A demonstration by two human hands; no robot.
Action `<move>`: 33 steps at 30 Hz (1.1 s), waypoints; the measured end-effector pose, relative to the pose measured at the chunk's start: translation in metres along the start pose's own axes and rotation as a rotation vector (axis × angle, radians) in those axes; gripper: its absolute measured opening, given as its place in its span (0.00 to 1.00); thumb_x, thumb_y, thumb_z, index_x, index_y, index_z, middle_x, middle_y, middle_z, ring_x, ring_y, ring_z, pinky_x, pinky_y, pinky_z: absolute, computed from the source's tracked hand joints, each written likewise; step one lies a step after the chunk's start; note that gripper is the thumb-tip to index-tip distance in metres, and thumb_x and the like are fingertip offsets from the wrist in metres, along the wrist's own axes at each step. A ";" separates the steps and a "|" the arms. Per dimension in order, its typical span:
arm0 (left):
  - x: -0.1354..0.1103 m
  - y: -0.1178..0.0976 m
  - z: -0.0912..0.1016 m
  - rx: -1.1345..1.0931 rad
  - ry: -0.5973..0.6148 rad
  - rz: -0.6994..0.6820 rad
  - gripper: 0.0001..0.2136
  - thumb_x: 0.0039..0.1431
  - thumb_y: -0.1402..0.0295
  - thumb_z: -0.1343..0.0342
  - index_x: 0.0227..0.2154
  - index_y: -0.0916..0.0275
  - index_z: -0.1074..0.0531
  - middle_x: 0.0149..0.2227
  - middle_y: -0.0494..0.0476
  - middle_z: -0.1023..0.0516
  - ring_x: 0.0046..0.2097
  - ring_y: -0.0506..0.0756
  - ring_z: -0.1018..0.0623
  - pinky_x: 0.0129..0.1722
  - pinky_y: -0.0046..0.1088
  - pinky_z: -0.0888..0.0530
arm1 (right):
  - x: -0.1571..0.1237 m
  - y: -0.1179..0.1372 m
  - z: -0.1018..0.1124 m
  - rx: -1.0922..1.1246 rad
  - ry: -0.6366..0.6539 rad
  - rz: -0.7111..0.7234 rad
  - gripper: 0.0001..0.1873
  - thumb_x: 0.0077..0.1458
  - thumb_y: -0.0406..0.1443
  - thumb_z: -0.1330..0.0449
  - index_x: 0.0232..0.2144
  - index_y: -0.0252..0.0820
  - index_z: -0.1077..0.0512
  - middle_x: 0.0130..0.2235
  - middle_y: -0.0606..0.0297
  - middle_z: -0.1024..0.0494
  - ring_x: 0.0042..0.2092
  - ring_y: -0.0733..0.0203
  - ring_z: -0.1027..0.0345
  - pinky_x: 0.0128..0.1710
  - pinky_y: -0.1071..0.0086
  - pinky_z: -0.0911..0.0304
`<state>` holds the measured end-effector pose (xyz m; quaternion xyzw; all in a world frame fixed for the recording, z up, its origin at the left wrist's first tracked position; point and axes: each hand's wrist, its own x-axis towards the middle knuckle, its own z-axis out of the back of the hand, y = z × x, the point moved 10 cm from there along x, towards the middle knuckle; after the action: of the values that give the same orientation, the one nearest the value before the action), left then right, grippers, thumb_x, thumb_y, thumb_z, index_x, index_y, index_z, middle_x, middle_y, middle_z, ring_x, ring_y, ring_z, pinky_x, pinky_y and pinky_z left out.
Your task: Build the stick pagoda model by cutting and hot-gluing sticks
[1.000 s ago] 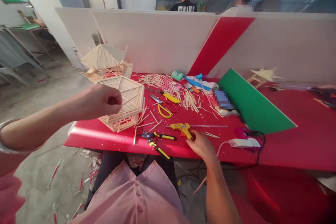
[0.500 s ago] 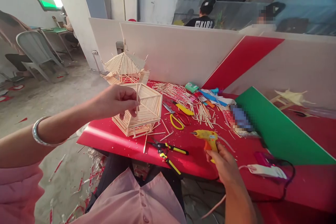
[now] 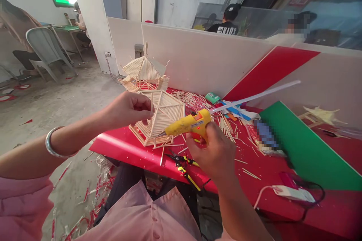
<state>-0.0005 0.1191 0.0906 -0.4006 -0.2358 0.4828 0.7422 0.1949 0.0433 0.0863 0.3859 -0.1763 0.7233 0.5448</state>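
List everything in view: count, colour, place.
table: 1, red, centre
glue gun: 1, yellow, in right hand
glue stick: 1, whitish, gun's rear
held stick: 1, pale, in left hand
hexagonal model: 1, pale, table's left
roofed model: 1, pale, rear left
board: 1, green, right
small model: 1, pale, behind board
loose sticks: many, pale, across table
pliers: 1, yellow-black, front edge
power strip: 1, white, right
partition: 1, white, behind
people: several, mixed clothing, background
hands: 2, bare, centre

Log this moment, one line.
left hand: pinching thin pale wooden stick; right hand: holding yellow plastic glue gun; nozzle: near hexagonal pale wooden-stick model, contact unclear; yellow-black pliers: on red table
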 end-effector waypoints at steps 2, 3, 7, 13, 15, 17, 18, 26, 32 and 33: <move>-0.004 0.004 0.002 -0.014 0.003 0.007 0.06 0.52 0.66 0.45 0.26 0.63 0.29 0.22 0.52 0.24 0.23 0.47 0.28 0.21 0.22 0.33 | 0.003 0.008 -0.006 -0.034 0.013 0.066 0.09 0.55 0.41 0.43 0.36 0.43 0.35 0.28 0.64 0.29 0.28 0.59 0.35 0.24 0.66 0.48; -0.005 0.005 0.002 -0.017 0.006 0.008 0.06 0.53 0.65 0.45 0.26 0.63 0.30 0.22 0.52 0.25 0.23 0.46 0.29 0.21 0.22 0.33 | 0.003 0.011 -0.008 -0.046 0.021 0.083 0.09 0.55 0.41 0.44 0.37 0.43 0.35 0.29 0.63 0.28 0.29 0.59 0.35 0.24 0.66 0.49; -0.006 0.007 -0.003 -0.002 0.023 -0.003 0.08 0.54 0.64 0.46 0.25 0.63 0.30 0.22 0.51 0.25 0.21 0.45 0.31 0.20 0.22 0.35 | 0.003 0.015 -0.014 -0.087 0.042 0.110 0.11 0.57 0.41 0.46 0.39 0.41 0.34 0.30 0.62 0.27 0.30 0.58 0.34 0.24 0.66 0.50; -0.003 0.007 -0.007 0.002 0.015 -0.043 0.07 0.53 0.66 0.45 0.25 0.63 0.28 0.21 0.49 0.26 0.21 0.44 0.31 0.21 0.21 0.35 | 0.003 0.015 -0.016 -0.093 0.063 0.109 0.10 0.58 0.40 0.47 0.39 0.41 0.34 0.31 0.60 0.27 0.30 0.57 0.35 0.24 0.66 0.51; -0.003 0.006 -0.006 -0.008 0.005 -0.052 0.06 0.53 0.66 0.45 0.26 0.63 0.27 0.21 0.49 0.26 0.22 0.45 0.30 0.21 0.21 0.34 | 0.004 0.016 -0.015 -0.096 0.050 0.112 0.10 0.58 0.40 0.47 0.40 0.41 0.34 0.31 0.60 0.27 0.30 0.57 0.35 0.24 0.66 0.51; -0.003 0.006 -0.006 -0.011 -0.003 -0.064 0.06 0.52 0.66 0.44 0.27 0.63 0.27 0.21 0.49 0.26 0.22 0.45 0.30 0.21 0.21 0.34 | 0.004 0.015 -0.015 -0.100 0.039 0.114 0.10 0.58 0.40 0.47 0.39 0.41 0.34 0.31 0.61 0.27 0.30 0.58 0.35 0.24 0.67 0.51; -0.003 0.005 -0.006 -0.009 -0.006 -0.071 0.06 0.52 0.66 0.44 0.27 0.63 0.27 0.21 0.49 0.26 0.22 0.45 0.30 0.21 0.20 0.34 | 0.004 0.015 -0.015 -0.102 0.037 0.115 0.09 0.58 0.40 0.47 0.38 0.41 0.34 0.31 0.61 0.27 0.30 0.58 0.35 0.24 0.67 0.51; 0.002 0.004 -0.014 -0.030 0.014 -0.068 0.06 0.51 0.66 0.44 0.27 0.63 0.27 0.23 0.50 0.25 0.26 0.47 0.27 0.25 0.22 0.31 | 0.001 0.009 -0.016 -0.085 0.049 0.106 0.09 0.57 0.39 0.47 0.39 0.41 0.35 0.31 0.61 0.27 0.31 0.57 0.34 0.25 0.66 0.51; 0.010 0.000 -0.022 0.077 0.028 -0.142 0.07 0.52 0.65 0.45 0.27 0.63 0.26 0.23 0.50 0.27 0.26 0.46 0.30 0.25 0.22 0.33 | -0.001 -0.001 -0.015 -0.106 0.044 0.083 0.07 0.57 0.38 0.48 0.37 0.42 0.35 0.31 0.61 0.28 0.29 0.58 0.35 0.23 0.66 0.53; 0.011 -0.001 -0.023 0.092 0.029 -0.139 0.08 0.51 0.65 0.45 0.27 0.64 0.26 0.23 0.49 0.27 0.26 0.46 0.31 0.25 0.22 0.34 | -0.002 -0.002 -0.015 -0.107 0.042 0.080 0.06 0.57 0.37 0.48 0.36 0.42 0.35 0.31 0.61 0.28 0.29 0.58 0.35 0.23 0.66 0.53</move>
<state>0.0210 0.1204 0.0779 -0.3557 -0.2299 0.4346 0.7948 0.1915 0.0530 0.0751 0.3336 -0.2185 0.7420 0.5389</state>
